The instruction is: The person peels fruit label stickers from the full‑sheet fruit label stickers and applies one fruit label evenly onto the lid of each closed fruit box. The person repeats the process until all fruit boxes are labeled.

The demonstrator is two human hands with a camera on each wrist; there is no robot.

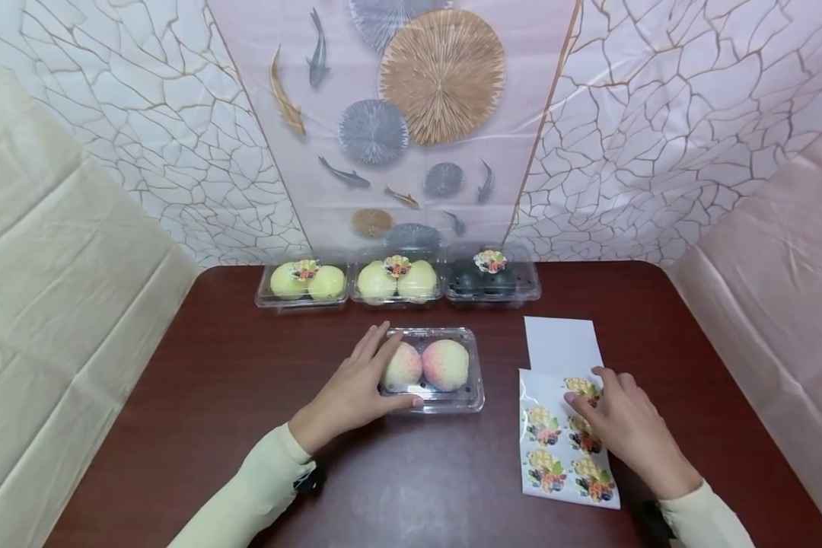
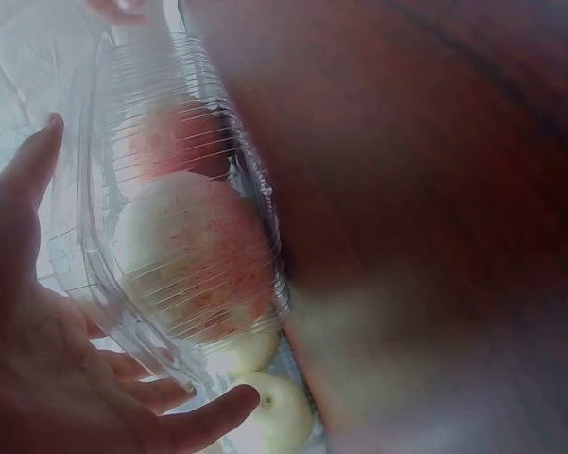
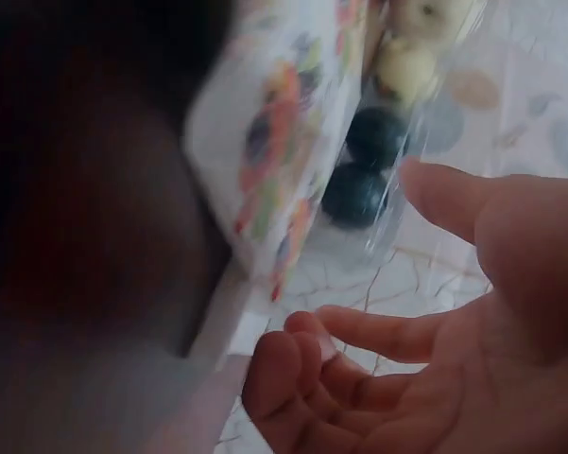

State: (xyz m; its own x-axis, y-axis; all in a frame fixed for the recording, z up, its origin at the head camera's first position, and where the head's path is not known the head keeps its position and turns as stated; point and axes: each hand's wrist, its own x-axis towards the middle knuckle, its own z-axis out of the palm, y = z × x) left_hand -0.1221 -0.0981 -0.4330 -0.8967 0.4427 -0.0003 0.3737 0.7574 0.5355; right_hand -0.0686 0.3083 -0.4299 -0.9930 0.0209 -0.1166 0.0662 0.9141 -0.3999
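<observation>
A clear plastic clamshell box [image 1: 476, 392] with two pink-and-white peaches [image 1: 445, 364] sits mid-table. My left hand [image 1: 348, 396] spans its left end, fingers at the far corner and thumb along the near edge. In the left wrist view the fingers [image 2: 33, 161] are spread and fairly straight beside the box wall. To the right lies a sheet of fruit-print stickers [image 1: 567, 457], its upper left spot bare white. Over its upper right part is my right hand [image 1: 633, 422], thumb and forefinger apart. The right wrist view shows bent fingers [image 3: 378, 331] with nothing between them and the thumb.
Along the back edge stand three clear boxes: two with pale yellow fruit [image 1: 326, 282] [image 1: 417, 281], one with dark fruit [image 1: 500, 284]. Each lid bears a fruit sticker [image 1: 489, 262]. A blank white paper [image 1: 562, 342] lies beyond the sticker sheet. Patterned cloth [image 1: 596, 152] hangs behind.
</observation>
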